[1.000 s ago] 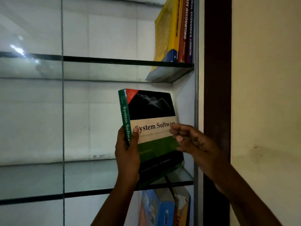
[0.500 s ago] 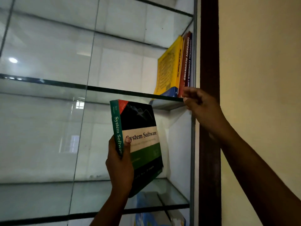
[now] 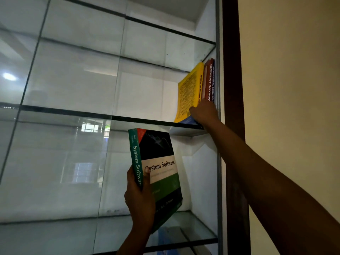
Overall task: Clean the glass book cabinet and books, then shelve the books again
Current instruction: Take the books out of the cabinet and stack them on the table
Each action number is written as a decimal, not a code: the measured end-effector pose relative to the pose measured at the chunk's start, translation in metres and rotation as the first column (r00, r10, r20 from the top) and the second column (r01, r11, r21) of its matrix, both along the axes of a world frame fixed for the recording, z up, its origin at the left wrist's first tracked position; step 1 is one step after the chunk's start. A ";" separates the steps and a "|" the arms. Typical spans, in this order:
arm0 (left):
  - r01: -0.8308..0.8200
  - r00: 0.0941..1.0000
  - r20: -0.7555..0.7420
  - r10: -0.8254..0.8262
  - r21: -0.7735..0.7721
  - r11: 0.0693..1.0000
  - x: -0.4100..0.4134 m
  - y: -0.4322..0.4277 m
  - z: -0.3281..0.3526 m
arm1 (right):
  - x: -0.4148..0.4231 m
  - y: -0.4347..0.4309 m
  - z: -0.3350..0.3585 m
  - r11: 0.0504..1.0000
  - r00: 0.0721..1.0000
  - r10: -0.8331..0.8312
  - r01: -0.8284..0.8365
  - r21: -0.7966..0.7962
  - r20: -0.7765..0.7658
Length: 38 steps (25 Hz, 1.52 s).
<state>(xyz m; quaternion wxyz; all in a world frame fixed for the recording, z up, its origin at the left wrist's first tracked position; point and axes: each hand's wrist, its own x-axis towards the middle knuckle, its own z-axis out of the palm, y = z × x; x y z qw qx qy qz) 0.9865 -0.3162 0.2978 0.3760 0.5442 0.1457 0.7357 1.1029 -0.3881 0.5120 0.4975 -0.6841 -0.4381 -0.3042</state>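
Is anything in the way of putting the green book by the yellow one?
Nothing visible blocks the green book: the shelf left of the yellow book is bare. The right hand holds that book's foot.

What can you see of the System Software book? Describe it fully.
The System Software book is a thick paperback: green spine with white title, cover banded black, cream, green, black, with a red top corner. It is closed, nearly upright, tilted slightly. The left hand grips its lower spine, thumb on the cover.
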 end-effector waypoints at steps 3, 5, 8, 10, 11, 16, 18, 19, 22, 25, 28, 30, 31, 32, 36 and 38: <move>-0.002 1.000 -0.002 0.002 0.004 1.000 -0.002 0.000 0.002 | -0.005 0.011 0.010 0.981 0.982 -0.170 0.177 -0.085 0.078; -0.009 1.000 -0.004 0.009 -0.004 1.000 -0.003 -0.001 0.002 | -0.007 0.019 0.019 0.971 0.974 -0.221 0.225 -0.078 0.056; -0.011 1.000 -0.009 0.011 -0.008 1.000 -0.003 -0.003 0.004 | -0.006 0.027 0.023 0.983 0.983 -0.184 0.184 -0.010 -0.018; -0.007 1.000 -0.009 0.007 -0.019 1.000 -0.003 -0.005 0.005 | 0.000 0.028 0.024 0.992 0.991 -0.121 0.123 0.021 -0.056; -0.003 1.000 -0.012 0.003 -0.019 1.000 -0.003 -0.004 0.007 | 0.002 0.028 0.026 0.989 0.989 -0.147 0.147 -0.024 -0.011; 0.002 1.000 -0.030 -0.002 -0.012 1.000 -0.007 0.001 0.008 | 0.010 0.032 0.035 0.973 0.995 0.065 -0.081 -0.217 -0.082; 0.025 1.000 -0.014 -0.025 -0.027 0.999 -0.011 -0.003 0.006 | 0.013 0.031 0.025 0.980 0.986 0.123 -0.138 -0.143 -0.109; 0.037 0.999 -0.012 -0.037 -0.030 0.999 -0.014 -0.006 0.005 | 0.015 0.028 0.020 0.980 0.977 0.179 -0.188 -0.070 -0.118; 0.053 0.998 -0.029 -0.054 -0.014 0.998 -0.019 -0.019 0.007 | 0.013 0.007 0.012 0.944 0.936 0.325 -0.312 0.108 -0.137; 0.062 0.998 -0.022 -0.061 0.003 0.998 -0.028 -0.038 0.010 | 0.000 -0.024 0.013 0.913 0.894 0.401 -0.372 0.167 -0.202; 0.085 0.996 -0.025 -0.085 0.014 0.996 -0.044 -0.059 0.014 | -0.026 -0.067 0.009 0.788 0.710 0.611 -0.507 0.349 -0.349; 0.106 0.994 -0.027 -0.105 0.019 0.994 -0.055 -0.073 0.015 | -0.043 -0.096 -0.005 0.715 0.575 0.699 -0.536 0.449 -0.426; 0.116 0.993 -0.031 -0.116 0.017 0.993 -0.063 -0.082 0.015 | -0.051 -0.110 -0.016 0.692 0.533 0.722 -0.547 0.472 -0.442; 0.124 0.992 -0.037 -0.123 0.016 0.992 -0.073 -0.091 0.013 | -0.058 -0.123 -0.028 0.685 0.511 0.729 -0.548 0.480 -0.456; 0.113 0.989 -0.095 -0.114 -0.013 0.994 -0.117 -0.126 -0.015 | -0.082 -0.168 -0.079 0.684 0.469 0.729 -0.524 0.507 -0.498; 0.082 0.987 -0.138 -0.085 -0.028 0.996 -0.144 -0.146 -0.033 | -0.092 -0.187 -0.106 0.692 0.437 0.720 -0.522 0.499 -0.539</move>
